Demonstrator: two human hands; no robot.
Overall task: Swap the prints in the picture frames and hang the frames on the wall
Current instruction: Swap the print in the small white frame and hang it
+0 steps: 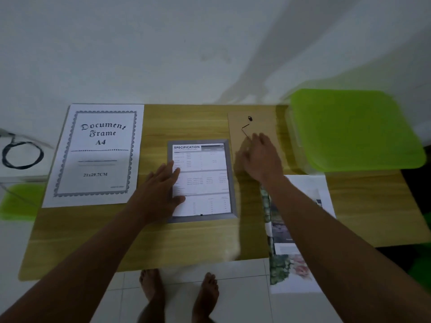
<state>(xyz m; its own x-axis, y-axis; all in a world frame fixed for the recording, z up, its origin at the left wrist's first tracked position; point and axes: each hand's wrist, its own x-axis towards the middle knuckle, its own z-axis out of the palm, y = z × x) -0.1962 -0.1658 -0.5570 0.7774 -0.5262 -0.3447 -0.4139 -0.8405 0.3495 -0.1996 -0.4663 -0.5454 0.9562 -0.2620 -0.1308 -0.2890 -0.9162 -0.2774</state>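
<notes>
A grey picture frame (pixel 229 159) lies flat at the middle of the wooden table (pixel 186 241), with a white "SPECIFICATION" sheet (pixel 205 178) inside it. My left hand (pixel 161 190) rests flat on the sheet's left side, fingers straight. To the right lies the brown backing board (pixel 240 122) with a black hanger and stand. My right hand (pixel 258 157) reaches over this board with fingers spread; it is blurred. A large white "Document Frame A4" sheet (pixel 98 155) lies at the left. A printed picture sheet (pixel 300 206) lies under my right forearm.
A clear box with a green lid (pixel 349 129) stands at the table's back right. A black coiled cable (pixel 22 155) lies at far left, with another green lid (pixel 21 201) below it. A floral print (pixel 286 266) hangs over the table's front edge. My bare feet stand on white tiles.
</notes>
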